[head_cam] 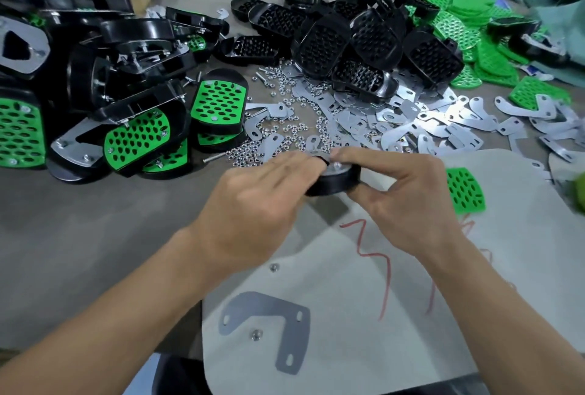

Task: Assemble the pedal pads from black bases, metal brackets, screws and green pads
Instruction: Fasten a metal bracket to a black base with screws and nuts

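The left hand [262, 195] and right hand [408, 192] both grip 1 black base [335, 181] lying crosswise between them, with the loose metal bracket [269, 304] nearer the left.

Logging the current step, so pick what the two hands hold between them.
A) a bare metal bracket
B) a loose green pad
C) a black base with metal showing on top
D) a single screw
C: the left hand and right hand grip a black base with shiny metal showing on its top, while the nearest green pad lies apart, untouched.
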`<state>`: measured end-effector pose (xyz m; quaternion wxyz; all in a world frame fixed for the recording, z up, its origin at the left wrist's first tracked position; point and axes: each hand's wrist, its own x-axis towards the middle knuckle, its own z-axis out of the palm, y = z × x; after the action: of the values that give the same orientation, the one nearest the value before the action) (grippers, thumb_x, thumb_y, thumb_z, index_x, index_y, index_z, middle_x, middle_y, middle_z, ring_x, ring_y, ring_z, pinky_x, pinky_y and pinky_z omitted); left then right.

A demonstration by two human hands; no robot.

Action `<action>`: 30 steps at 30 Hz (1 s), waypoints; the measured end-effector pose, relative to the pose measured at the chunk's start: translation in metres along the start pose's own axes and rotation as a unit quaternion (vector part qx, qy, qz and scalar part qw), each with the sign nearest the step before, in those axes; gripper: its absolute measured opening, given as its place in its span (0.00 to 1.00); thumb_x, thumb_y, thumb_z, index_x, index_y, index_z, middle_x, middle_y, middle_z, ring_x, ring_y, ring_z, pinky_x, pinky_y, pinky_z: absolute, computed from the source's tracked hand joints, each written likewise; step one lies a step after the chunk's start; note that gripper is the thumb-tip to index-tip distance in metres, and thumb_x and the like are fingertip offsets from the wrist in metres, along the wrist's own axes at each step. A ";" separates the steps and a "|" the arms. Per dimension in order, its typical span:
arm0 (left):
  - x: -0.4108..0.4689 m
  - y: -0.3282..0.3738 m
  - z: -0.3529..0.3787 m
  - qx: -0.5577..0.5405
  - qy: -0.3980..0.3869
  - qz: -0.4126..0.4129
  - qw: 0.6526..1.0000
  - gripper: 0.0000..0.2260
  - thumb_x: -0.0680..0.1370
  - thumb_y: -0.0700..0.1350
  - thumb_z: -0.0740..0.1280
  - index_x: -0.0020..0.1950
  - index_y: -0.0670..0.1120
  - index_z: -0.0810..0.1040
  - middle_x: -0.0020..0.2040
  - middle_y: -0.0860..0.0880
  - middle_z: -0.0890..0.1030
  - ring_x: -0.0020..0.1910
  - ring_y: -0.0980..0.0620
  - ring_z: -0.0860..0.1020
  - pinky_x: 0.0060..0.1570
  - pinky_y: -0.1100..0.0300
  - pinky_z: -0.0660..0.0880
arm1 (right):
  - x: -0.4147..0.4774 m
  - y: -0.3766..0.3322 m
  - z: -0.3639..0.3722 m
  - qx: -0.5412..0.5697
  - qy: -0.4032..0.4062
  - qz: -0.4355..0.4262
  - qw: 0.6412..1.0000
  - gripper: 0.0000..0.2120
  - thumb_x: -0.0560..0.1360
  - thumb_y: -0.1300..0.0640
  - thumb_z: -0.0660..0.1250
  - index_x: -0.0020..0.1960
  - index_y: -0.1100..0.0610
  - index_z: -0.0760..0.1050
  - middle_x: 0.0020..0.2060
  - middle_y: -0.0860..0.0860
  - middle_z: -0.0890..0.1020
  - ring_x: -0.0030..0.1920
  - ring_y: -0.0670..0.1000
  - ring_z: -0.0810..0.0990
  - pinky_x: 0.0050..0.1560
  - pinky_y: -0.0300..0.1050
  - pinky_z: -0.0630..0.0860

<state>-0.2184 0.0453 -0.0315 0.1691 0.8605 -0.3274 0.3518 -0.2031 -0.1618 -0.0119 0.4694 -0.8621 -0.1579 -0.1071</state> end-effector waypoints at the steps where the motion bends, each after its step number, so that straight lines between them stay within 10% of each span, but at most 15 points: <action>1: -0.003 -0.002 -0.002 0.014 -0.026 0.037 0.999 0.13 0.74 0.30 0.69 0.59 0.34 0.82 0.55 0.40 0.85 0.55 0.44 0.84 0.60 0.56 0.76 | -0.002 -0.001 -0.003 -0.025 -0.021 0.003 0.999 0.21 0.68 0.73 0.73 0.53 0.51 0.87 0.49 0.38 0.86 0.54 0.35 0.83 0.63 0.37 0.76; 5: -0.010 -0.009 -0.012 0.066 -0.122 0.129 0.982 0.18 0.80 0.33 0.54 0.57 0.33 0.83 0.54 0.37 0.84 0.57 0.38 0.84 0.58 0.46 0.80 | -0.001 -0.011 -0.020 -0.051 -0.131 0.050 0.989 0.17 0.69 0.69 0.71 0.42 0.46 0.86 0.38 0.38 0.86 0.43 0.37 0.84 0.48 0.26 0.75; 15: -0.005 -0.009 -0.012 0.135 -0.167 0.214 0.953 0.13 0.78 0.36 0.63 0.57 0.33 0.83 0.53 0.35 0.84 0.54 0.36 0.84 0.53 0.46 0.82 | -0.001 -0.027 -0.015 -0.185 -0.177 -0.020 0.966 0.01 0.72 0.54 0.72 0.42 0.48 0.82 0.31 0.48 0.82 0.35 0.47 0.80 0.43 0.39 0.72; 26: -0.004 -0.005 -0.011 0.146 -0.176 0.219 0.949 0.15 0.78 0.36 0.60 0.54 0.32 0.84 0.51 0.34 0.85 0.52 0.35 0.85 0.51 0.46 0.82 | -0.007 -0.047 0.002 -0.413 -0.269 -0.135 0.860 0.14 0.73 0.61 0.64 0.43 0.51 0.58 0.36 0.49 0.69 0.37 0.57 0.70 0.39 0.49 0.59; 30: -0.004 -0.006 -0.011 0.135 -0.177 0.207 0.953 0.16 0.78 0.36 0.58 0.55 0.32 0.84 0.51 0.33 0.85 0.52 0.35 0.85 0.51 0.46 0.82 | -0.002 -0.045 -0.007 -0.303 -0.239 -0.054 0.921 0.11 0.80 0.54 0.61 0.41 0.49 0.63 0.32 0.46 0.72 0.36 0.52 0.71 0.38 0.50 0.65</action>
<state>-0.2222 0.0571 -0.0275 -0.0854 0.8370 -0.4727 0.2620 -0.2218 -0.1451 0.0259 0.1273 -0.9532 -0.2723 0.0343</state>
